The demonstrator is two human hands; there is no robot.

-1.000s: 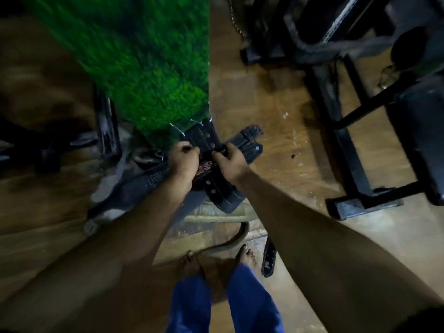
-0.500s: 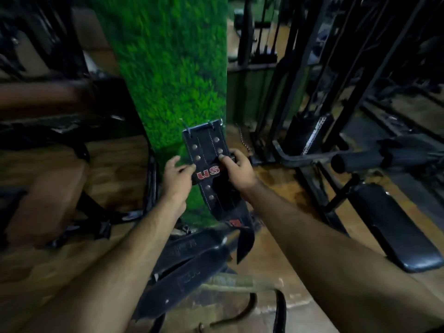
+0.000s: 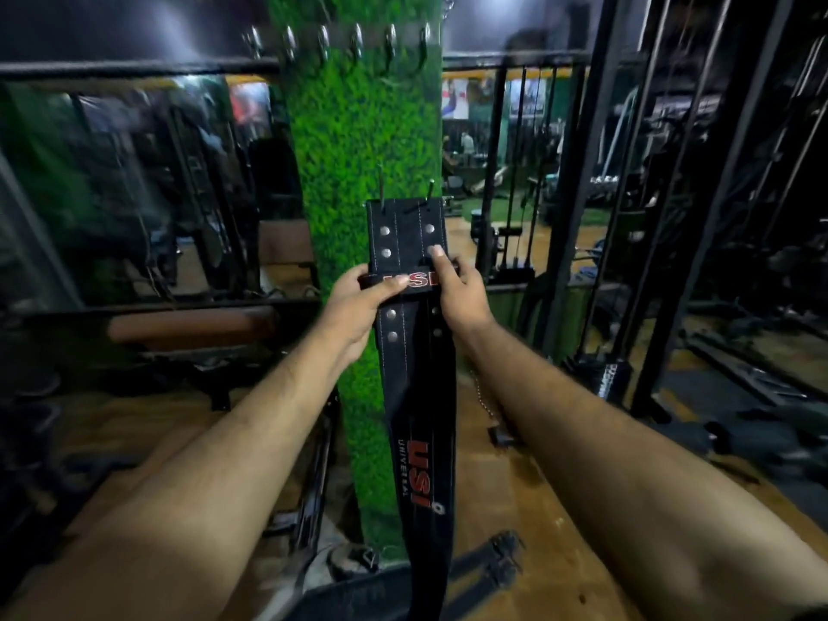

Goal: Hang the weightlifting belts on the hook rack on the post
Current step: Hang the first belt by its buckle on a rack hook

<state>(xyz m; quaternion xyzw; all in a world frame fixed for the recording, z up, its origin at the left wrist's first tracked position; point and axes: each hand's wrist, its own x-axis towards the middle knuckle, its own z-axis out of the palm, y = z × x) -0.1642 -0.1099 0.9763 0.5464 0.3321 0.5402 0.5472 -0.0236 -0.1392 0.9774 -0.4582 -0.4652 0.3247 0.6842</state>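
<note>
I hold a black leather weightlifting belt (image 3: 419,396) upright in front of the green turf-covered post (image 3: 358,141). Its riveted buckle end points up, and red USI lettering shows on the loop and lower down. My left hand (image 3: 358,302) grips the belt's left edge at the loop. On the right edge, my right hand (image 3: 457,289) pinches it with a finger on a rivet. The belt's tail hangs down toward the floor. A row of several metal hooks (image 3: 340,44) sits high on the post, well above the belt's top edge.
More dark belts (image 3: 484,571) lie on the wooden floor at the post's base. A padded bench (image 3: 192,329) stands to the left, before a mirror. Black machine frames (image 3: 699,217) and a chain (image 3: 486,401) crowd the right.
I have straightened up from the floor and lifted the belt from the pile to chest height against the post. The hooks have come into view above.
</note>
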